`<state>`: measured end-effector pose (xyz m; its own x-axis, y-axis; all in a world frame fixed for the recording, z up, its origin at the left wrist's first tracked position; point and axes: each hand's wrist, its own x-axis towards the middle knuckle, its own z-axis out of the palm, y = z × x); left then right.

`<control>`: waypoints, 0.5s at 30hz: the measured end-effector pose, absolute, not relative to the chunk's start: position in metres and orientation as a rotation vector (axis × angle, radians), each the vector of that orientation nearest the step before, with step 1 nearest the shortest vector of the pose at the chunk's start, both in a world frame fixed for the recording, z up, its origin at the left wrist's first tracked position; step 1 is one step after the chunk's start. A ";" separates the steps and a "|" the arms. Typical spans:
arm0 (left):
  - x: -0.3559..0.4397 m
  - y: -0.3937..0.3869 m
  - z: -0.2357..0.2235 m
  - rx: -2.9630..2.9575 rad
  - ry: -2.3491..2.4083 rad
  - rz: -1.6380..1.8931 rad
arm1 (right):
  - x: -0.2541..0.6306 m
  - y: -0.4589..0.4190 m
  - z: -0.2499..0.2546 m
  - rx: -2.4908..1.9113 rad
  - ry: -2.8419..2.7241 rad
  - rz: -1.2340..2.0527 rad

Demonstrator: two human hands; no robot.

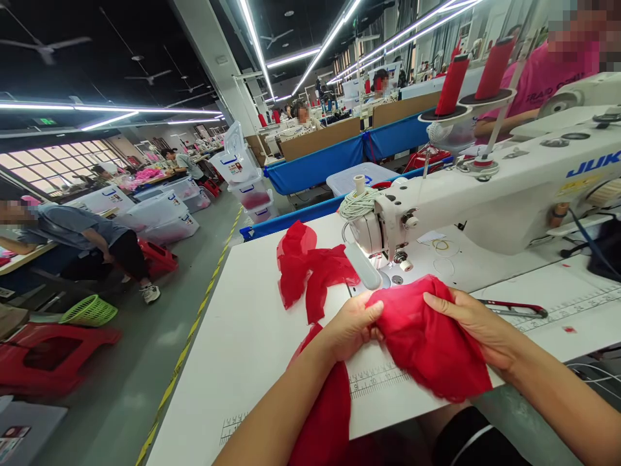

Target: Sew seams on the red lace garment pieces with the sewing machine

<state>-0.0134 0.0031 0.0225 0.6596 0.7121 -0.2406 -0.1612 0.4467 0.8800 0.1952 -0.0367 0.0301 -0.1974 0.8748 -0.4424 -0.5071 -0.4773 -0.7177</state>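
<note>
A piece of sheer red fabric [427,343] is stretched between my two hands in front of the sewing machine [436,207]. My left hand [356,323] pinches its left edge, thumb on top, close to the machine's needle area. On the right side, my right hand [473,320] grips the cloth with the thumb over it and the fingers hidden beneath. More red fabric pieces [315,265] lie on the white table [233,336] left of the needle area. Another red length [325,414] hangs under my left forearm toward the table's front edge.
Thread snips or a similar red-and-black tool [517,309] lie right of my right hand. A ruler strip [373,380] runs along the table's front. Red thread cones [452,85] stand above the machine. Left of the table, an aisle holds red stools [63,353] and a seated person [92,233].
</note>
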 end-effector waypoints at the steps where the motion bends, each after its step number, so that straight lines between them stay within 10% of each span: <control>1: -0.013 0.003 0.023 0.953 0.657 0.580 | 0.194 -0.035 0.030 -1.053 -0.503 1.835; 15: -0.015 0.007 0.022 0.850 0.637 0.624 | 0.201 -0.030 0.031 -1.054 -0.691 1.867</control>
<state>-0.0149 0.0073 0.0224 0.6502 0.7159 -0.2544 -0.2396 0.5110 0.8255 0.2015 -0.0304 0.0310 -0.2728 0.8776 -0.3941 -0.4094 -0.4766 -0.7780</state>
